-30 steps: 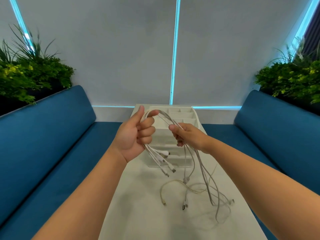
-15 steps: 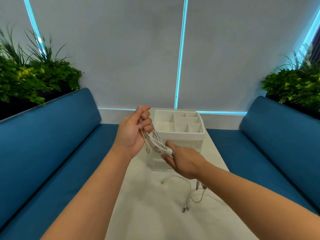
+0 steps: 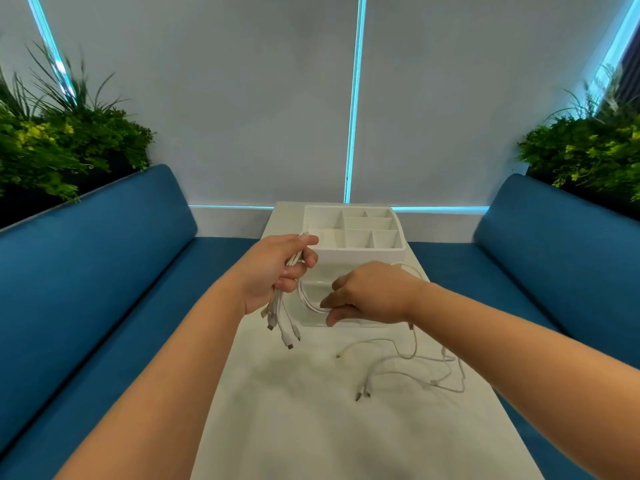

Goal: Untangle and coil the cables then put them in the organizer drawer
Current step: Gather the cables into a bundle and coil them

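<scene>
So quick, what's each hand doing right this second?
Left hand: closed around a bunch of white cables.
Right hand: pinching a loop of cable between thumb and fingers.

You have a bundle of white cables [image 3: 289, 271] gripped upright in your left hand [image 3: 277, 271], their connector ends [image 3: 284, 332] hanging loose below your palm. One strand [image 3: 308, 299] curves from that bundle across to your right hand [image 3: 370, 296], which pinches it. The slack cable lengths [image 3: 415, 365] trail in loose, tangled loops on the white table [image 3: 311, 427], plugs lying flat. Just beyond your hands stands the white organizer drawer [image 3: 353, 237], its divided top compartments open.
</scene>
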Tool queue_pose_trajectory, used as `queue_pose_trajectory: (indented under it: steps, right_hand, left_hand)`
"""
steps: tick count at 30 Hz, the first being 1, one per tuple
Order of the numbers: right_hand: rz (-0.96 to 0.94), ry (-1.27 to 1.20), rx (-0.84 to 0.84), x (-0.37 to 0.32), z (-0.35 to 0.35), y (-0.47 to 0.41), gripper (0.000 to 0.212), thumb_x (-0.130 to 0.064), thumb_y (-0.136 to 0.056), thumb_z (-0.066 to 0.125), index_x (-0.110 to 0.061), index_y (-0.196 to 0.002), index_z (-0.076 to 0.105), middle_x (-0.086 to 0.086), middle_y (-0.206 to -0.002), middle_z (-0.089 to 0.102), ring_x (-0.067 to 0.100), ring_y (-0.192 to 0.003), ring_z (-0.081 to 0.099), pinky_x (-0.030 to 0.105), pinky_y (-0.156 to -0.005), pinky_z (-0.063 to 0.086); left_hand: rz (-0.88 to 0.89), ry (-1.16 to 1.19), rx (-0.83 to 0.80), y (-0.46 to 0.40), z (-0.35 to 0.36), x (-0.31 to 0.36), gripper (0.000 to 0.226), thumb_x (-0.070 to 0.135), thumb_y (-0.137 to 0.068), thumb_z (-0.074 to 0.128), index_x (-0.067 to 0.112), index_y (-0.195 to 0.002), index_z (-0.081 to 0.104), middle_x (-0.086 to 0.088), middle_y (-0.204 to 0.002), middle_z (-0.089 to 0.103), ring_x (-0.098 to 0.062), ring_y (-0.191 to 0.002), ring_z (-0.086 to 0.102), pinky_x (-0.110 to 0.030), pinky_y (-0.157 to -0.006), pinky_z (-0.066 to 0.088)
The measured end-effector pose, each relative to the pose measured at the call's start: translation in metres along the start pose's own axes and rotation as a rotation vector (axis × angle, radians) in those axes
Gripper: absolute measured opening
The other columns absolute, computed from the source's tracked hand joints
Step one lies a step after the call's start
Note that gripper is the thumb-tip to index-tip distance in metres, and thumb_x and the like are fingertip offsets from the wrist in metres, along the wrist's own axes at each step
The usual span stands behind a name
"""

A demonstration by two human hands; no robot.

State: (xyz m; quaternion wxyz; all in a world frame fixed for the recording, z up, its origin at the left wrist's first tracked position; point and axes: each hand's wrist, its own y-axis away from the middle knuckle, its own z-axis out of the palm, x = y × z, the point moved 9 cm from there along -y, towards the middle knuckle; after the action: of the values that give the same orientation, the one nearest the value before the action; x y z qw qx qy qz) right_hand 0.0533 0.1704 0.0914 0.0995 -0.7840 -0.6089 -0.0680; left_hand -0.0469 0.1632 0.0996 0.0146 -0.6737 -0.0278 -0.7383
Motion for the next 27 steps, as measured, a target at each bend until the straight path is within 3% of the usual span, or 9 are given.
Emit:
queue_pose_trajectory:
  steps: [5,8,11,14,17,19,21,23,27]
  right_hand:
    - [-0.09,-0.022,0.203,-0.023,-0.04,-0.007,0.037,-0.048,-0.094,0.051,-0.016,-0.101,0.069,0.001,-0.086,0.069,0.025,-0.069,0.062,0.028,-0.058,0.034]
    - [-0.155,0.031,0.382,-0.034,-0.057,-0.005,0.039,-0.049,-0.09,0.05,-0.014,-0.091,0.067,-0.001,-0.075,0.068,0.023,-0.052,0.058,0.024,-0.049,0.029]
    - [-0.159,0.053,0.521,-0.032,-0.064,0.001,0.041,-0.049,-0.088,0.046,-0.013,-0.084,0.067,-0.002,-0.072,0.068,0.021,-0.051,0.059,0.02,-0.046,0.026]
    - [-0.131,0.048,0.619,-0.027,-0.069,0.005,0.043,-0.049,-0.091,0.044,-0.011,-0.08,0.062,0.002,-0.06,0.062,0.023,-0.043,0.052,0.022,-0.039,0.032]
    - [-0.036,0.005,0.648,-0.014,-0.067,0.008,0.058,-0.059,-0.095,0.028,-0.011,-0.074,0.054,0.002,-0.051,0.055,0.021,-0.038,0.043,0.026,-0.037,0.035]
    - [0.072,-0.051,0.595,-0.001,-0.058,0.007,0.061,-0.067,-0.092,0.025,-0.013,-0.074,0.049,0.002,-0.049,0.054,0.021,-0.039,0.04,0.028,-0.04,0.034]
    - [0.177,-0.181,0.423,0.01,-0.044,-0.001,0.052,-0.068,-0.088,0.029,-0.018,-0.08,0.043,0.002,-0.057,0.059,0.022,-0.047,0.048,0.034,-0.05,0.042]
    - [0.21,-0.307,0.264,0.013,-0.028,-0.004,0.043,-0.063,-0.09,0.043,-0.021,-0.085,0.04,0.0,-0.066,0.062,0.02,-0.058,0.054,0.036,-0.059,0.046]
    - [0.282,-0.649,0.039,0.016,-0.004,0.002,0.034,-0.041,-0.085,0.07,-0.02,-0.094,0.044,-0.004,-0.08,0.059,0.013,-0.068,0.051,0.027,-0.062,0.041]
  left_hand:
    - [0.014,-0.055,-0.027,-0.001,0.008,-0.007,0.032,0.027,-0.105,0.044,0.011,-0.13,0.056,0.001,-0.071,0.057,-0.008,-0.052,0.036,-0.021,-0.047,0.037]
    - [0.004,-0.093,-0.019,0.0,0.007,-0.011,0.034,0.027,-0.105,0.042,0.01,-0.13,0.058,-0.003,-0.072,0.061,-0.011,-0.065,0.056,-0.03,-0.072,0.049]
    - [-0.01,-0.146,-0.118,0.006,0.02,-0.013,0.031,0.017,-0.103,0.044,0.005,-0.125,0.063,-0.021,-0.108,0.07,-0.028,-0.1,0.069,-0.043,-0.098,0.052]
    - [-0.012,-0.234,-0.209,0.015,0.043,-0.015,0.024,-0.009,-0.091,0.051,-0.004,-0.107,0.068,-0.022,-0.092,0.072,-0.029,-0.082,0.07,-0.037,-0.078,0.06]
    - [-0.043,-0.292,-0.207,0.018,0.047,-0.018,0.023,0.001,-0.094,0.045,0.002,-0.088,0.067,-0.019,-0.075,0.07,-0.019,-0.051,0.053,-0.027,-0.051,0.043]
    - [-0.058,-0.317,-0.195,0.018,0.044,-0.022,0.03,0.008,-0.096,0.04,0.007,-0.075,0.062,-0.018,-0.063,0.061,-0.016,-0.043,0.036,-0.027,-0.047,0.031]
    - [-0.076,-0.293,-0.176,0.016,0.04,-0.029,0.039,0.012,-0.096,0.039,0.013,-0.064,0.061,-0.009,-0.051,0.043,-0.014,-0.04,0.026,-0.026,-0.046,0.023]
    - [-0.115,-0.28,-0.154,0.013,0.034,-0.04,0.049,0.02,-0.097,0.035,0.016,-0.057,0.062,-0.004,-0.047,0.031,-0.014,-0.042,0.019,-0.028,-0.049,0.016]
    - [-0.217,-0.269,-0.16,0.015,0.016,-0.06,0.051,0.046,-0.101,0.037,0.012,-0.072,0.061,0.001,-0.046,0.023,-0.013,-0.041,0.012,-0.026,-0.044,0.014]
